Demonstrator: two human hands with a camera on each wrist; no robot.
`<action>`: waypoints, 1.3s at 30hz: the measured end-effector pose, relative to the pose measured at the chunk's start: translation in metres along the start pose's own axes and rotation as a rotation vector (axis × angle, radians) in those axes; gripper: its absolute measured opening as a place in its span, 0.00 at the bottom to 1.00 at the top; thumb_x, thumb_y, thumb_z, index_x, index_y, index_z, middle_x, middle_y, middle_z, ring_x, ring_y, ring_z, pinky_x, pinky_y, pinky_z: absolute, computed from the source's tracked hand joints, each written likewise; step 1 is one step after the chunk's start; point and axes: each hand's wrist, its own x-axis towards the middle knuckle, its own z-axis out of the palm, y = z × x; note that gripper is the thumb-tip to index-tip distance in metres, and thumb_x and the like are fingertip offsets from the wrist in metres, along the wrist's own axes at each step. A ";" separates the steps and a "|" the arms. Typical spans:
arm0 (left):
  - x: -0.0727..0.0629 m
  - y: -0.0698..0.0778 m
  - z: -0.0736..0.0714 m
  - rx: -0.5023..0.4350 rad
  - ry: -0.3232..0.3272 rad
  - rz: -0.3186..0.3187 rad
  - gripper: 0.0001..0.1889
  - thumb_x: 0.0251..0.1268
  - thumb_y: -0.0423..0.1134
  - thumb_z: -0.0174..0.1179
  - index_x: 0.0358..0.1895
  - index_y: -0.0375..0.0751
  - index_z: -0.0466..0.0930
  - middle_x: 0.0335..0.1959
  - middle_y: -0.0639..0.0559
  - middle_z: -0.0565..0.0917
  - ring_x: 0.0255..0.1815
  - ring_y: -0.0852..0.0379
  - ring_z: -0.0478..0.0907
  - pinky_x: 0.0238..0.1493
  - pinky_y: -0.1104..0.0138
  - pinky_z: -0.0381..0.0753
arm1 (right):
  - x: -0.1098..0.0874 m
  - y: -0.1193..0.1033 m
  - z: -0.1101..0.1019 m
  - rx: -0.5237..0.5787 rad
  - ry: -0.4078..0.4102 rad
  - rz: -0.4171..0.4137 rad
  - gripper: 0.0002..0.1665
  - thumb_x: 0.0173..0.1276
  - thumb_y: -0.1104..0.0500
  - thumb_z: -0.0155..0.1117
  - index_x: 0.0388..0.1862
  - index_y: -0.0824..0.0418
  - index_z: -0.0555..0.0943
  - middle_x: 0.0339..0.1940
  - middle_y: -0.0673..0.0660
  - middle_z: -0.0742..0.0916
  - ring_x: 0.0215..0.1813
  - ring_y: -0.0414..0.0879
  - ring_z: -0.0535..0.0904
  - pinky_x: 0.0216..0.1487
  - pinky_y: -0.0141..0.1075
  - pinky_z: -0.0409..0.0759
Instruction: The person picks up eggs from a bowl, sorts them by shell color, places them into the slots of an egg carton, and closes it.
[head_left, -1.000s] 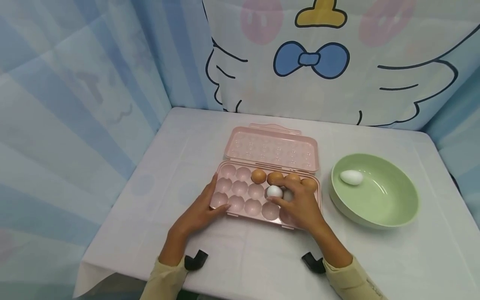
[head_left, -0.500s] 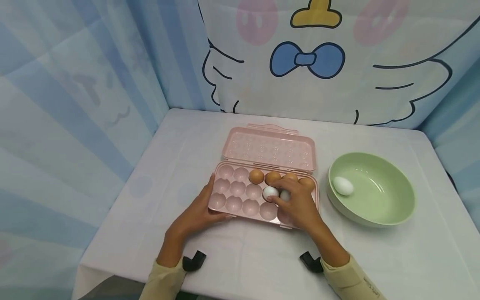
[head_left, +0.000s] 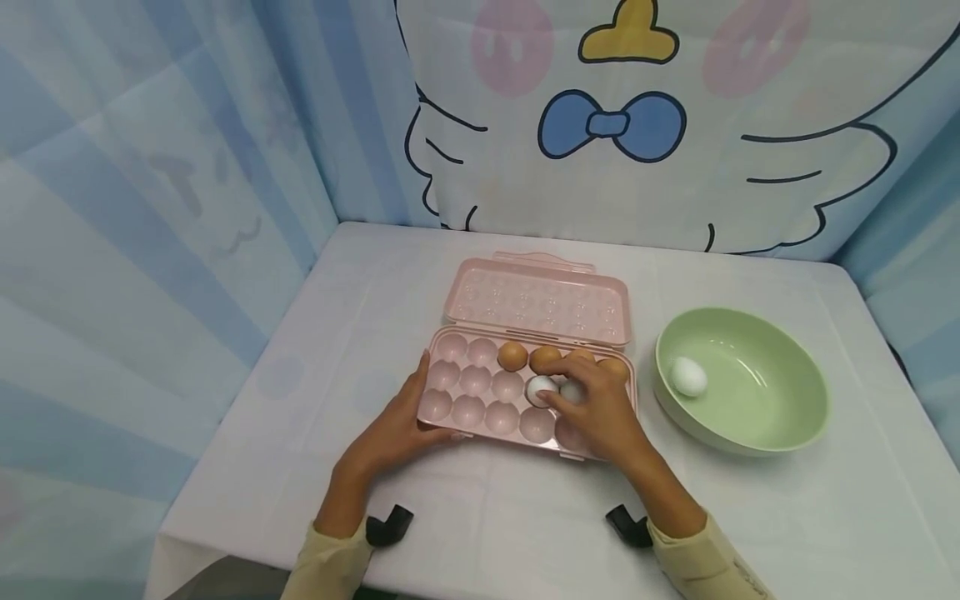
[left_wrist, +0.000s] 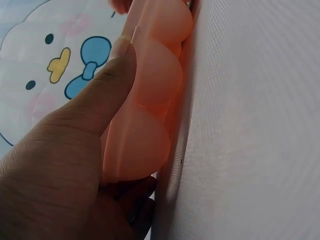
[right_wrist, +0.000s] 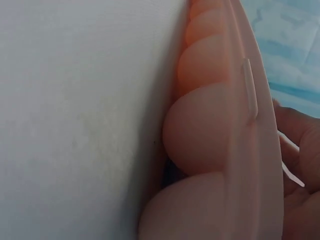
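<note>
A pink plastic egg box (head_left: 502, 418) lies with its lid (head_left: 538, 302) folded back. My left hand (head_left: 392, 433) grips its left end; the left wrist view shows the thumb (left_wrist: 107, 82) along the rim and fingers underneath. With thumb and fingers my right hand (head_left: 600, 408) pinches a white egg (head_left: 538, 390), which sits in a middle-row cup. Beside it, partly hidden by that hand, is another white egg (head_left: 573, 392). Several brown eggs, one being the leftmost brown egg (head_left: 512, 356), fill the right part of the back row.
A light green bowl (head_left: 772, 408) stands to the right of the box, with one white egg (head_left: 687, 377) inside at its left. The white-covered table (head_left: 360, 333) meets patterned curtains at the back and sides.
The white egg under my right hand has settled slightly lower in its cup. The egg in the bowl has rolled a little. My left thumb has slipped lower along the box's front edge.
</note>
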 end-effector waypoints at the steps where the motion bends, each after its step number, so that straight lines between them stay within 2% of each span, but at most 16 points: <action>1: 0.000 0.000 0.000 0.001 0.000 0.001 0.71 0.53 0.59 0.79 0.85 0.52 0.28 0.85 0.56 0.46 0.82 0.58 0.46 0.78 0.53 0.50 | 0.000 0.000 -0.002 -0.007 0.004 -0.012 0.21 0.56 0.68 0.82 0.50 0.64 0.88 0.46 0.54 0.90 0.52 0.50 0.82 0.58 0.32 0.73; 3: 0.000 0.001 0.000 0.012 0.002 0.008 0.71 0.53 0.60 0.78 0.85 0.52 0.28 0.85 0.55 0.46 0.82 0.58 0.46 0.78 0.53 0.51 | -0.001 0.000 -0.005 -0.026 0.010 -0.022 0.20 0.57 0.68 0.82 0.49 0.63 0.88 0.45 0.54 0.90 0.52 0.50 0.83 0.59 0.34 0.72; 6: 0.000 0.001 0.001 0.039 0.004 0.014 0.71 0.53 0.62 0.77 0.85 0.51 0.28 0.85 0.54 0.46 0.82 0.57 0.46 0.77 0.53 0.51 | -0.003 0.000 -0.014 -0.060 0.022 -0.019 0.20 0.57 0.68 0.82 0.49 0.63 0.88 0.45 0.54 0.90 0.49 0.51 0.84 0.54 0.37 0.76; 9: 0.000 0.002 0.000 0.074 0.005 0.007 0.71 0.53 0.63 0.77 0.85 0.50 0.27 0.85 0.52 0.46 0.82 0.56 0.47 0.77 0.53 0.52 | -0.005 -0.001 -0.029 -0.085 0.052 -0.015 0.22 0.56 0.70 0.81 0.50 0.64 0.87 0.47 0.55 0.90 0.49 0.53 0.85 0.53 0.36 0.79; 12: -0.001 0.002 0.001 0.093 0.007 0.000 0.71 0.53 0.63 0.77 0.85 0.48 0.27 0.85 0.50 0.47 0.82 0.53 0.48 0.77 0.52 0.53 | -0.007 -0.003 -0.054 -0.142 0.101 0.010 0.23 0.57 0.71 0.81 0.53 0.65 0.86 0.49 0.56 0.89 0.50 0.54 0.85 0.54 0.31 0.78; 15: -0.002 0.002 0.000 0.108 0.016 0.002 0.71 0.53 0.62 0.77 0.85 0.46 0.28 0.85 0.46 0.47 0.82 0.50 0.49 0.77 0.50 0.54 | -0.008 0.000 -0.088 -0.264 0.120 0.098 0.22 0.63 0.67 0.78 0.55 0.64 0.86 0.51 0.58 0.88 0.53 0.57 0.83 0.59 0.38 0.77; 19: -0.002 0.003 0.000 0.112 0.025 0.005 0.71 0.54 0.61 0.77 0.85 0.45 0.29 0.85 0.46 0.48 0.82 0.49 0.50 0.77 0.49 0.55 | -0.013 0.014 -0.139 -0.360 0.015 0.294 0.23 0.74 0.58 0.70 0.63 0.66 0.81 0.59 0.67 0.83 0.59 0.66 0.80 0.59 0.60 0.76; 24: -0.001 0.002 0.000 0.092 0.014 0.013 0.70 0.54 0.59 0.77 0.85 0.47 0.28 0.85 0.49 0.47 0.82 0.52 0.49 0.77 0.51 0.54 | -0.030 0.040 -0.186 -0.403 -0.150 0.454 0.27 0.80 0.52 0.63 0.68 0.69 0.75 0.64 0.74 0.79 0.60 0.76 0.76 0.55 0.67 0.74; 30: -0.001 0.000 -0.001 0.067 0.002 0.007 0.71 0.53 0.59 0.78 0.85 0.50 0.28 0.85 0.50 0.47 0.82 0.53 0.49 0.77 0.50 0.54 | -0.043 0.050 -0.205 -0.373 -0.178 0.519 0.31 0.79 0.49 0.64 0.70 0.68 0.74 0.66 0.74 0.78 0.63 0.76 0.74 0.53 0.66 0.74; 39: 0.000 0.002 0.000 0.035 0.008 0.023 0.71 0.53 0.60 0.78 0.85 0.51 0.28 0.85 0.50 0.47 0.82 0.53 0.48 0.77 0.51 0.53 | -0.041 0.053 -0.211 -0.385 -0.201 0.573 0.33 0.75 0.49 0.69 0.69 0.67 0.76 0.66 0.76 0.77 0.62 0.75 0.74 0.49 0.59 0.76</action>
